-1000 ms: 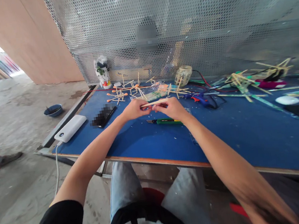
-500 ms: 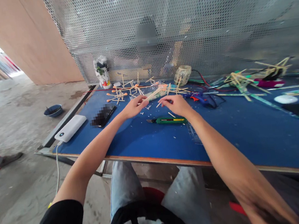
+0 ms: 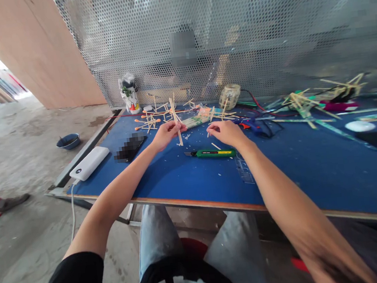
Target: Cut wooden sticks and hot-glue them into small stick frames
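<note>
Thin wooden sticks (image 3: 174,111) stand nearly upright in my left hand (image 3: 166,135), its fingers closed around them. My right hand (image 3: 225,132) is in a pinch to the right of it, with a short pale stick piece (image 3: 208,133) at its fingertips. Just below the hands a green utility knife (image 3: 214,153) lies flat, its blade pointing left. A small cut stick piece (image 3: 216,146) rests right above the knife. Behind my hands is a clear plastic packet of sticks (image 3: 194,120), and stick frames with orange tips (image 3: 148,121) stand at its left.
A phone (image 3: 130,148) and a white power bank (image 3: 89,163) with a cable lie at left. At right are a blue glue gun (image 3: 258,126), stick structures (image 3: 303,103) and a white mouse (image 3: 360,126). A wrapped cup (image 3: 130,93) and a stick-covered jar (image 3: 230,96) stand near the perforated metal panel (image 3: 246,26).
The sticks in my left hand have swung from lying low and slanted to nearly upright. My right hand has shifted slightly right, and its short piece has tilted more upright.
</note>
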A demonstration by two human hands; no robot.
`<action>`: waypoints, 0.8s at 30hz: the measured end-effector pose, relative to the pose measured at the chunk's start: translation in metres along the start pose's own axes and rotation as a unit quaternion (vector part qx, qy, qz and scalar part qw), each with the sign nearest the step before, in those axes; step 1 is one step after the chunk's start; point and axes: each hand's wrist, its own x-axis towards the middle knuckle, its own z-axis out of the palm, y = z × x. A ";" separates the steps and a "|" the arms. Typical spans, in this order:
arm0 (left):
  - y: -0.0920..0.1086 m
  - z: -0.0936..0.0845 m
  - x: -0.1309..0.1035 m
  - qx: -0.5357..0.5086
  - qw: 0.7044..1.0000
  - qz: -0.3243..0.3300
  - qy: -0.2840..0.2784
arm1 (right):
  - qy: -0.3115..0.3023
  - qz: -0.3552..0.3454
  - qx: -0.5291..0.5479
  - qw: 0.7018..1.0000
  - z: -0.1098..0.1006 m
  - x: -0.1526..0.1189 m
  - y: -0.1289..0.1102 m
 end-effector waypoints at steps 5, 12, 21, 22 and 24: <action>-0.003 -0.005 0.000 0.076 0.997 -0.009 -0.019 | -0.027 0.005 0.016 1.000 -0.005 -0.002 0.003; 0.012 -0.010 -0.009 0.276 0.955 0.065 -0.089 | -0.045 -0.008 -0.011 0.999 -0.035 -0.007 -0.001; 0.024 -0.008 -0.016 0.381 0.901 0.170 -0.116 | -0.202 0.077 -0.046 0.975 -0.041 -0.007 0.006; 0.024 -0.007 -0.016 0.391 0.896 0.173 -0.119 | -0.221 0.088 -0.051 0.970 -0.041 -0.007 0.007; 0.024 -0.007 -0.016 0.404 0.890 0.174 -0.122 | -0.260 0.105 -0.055 0.958 -0.041 -0.007 0.007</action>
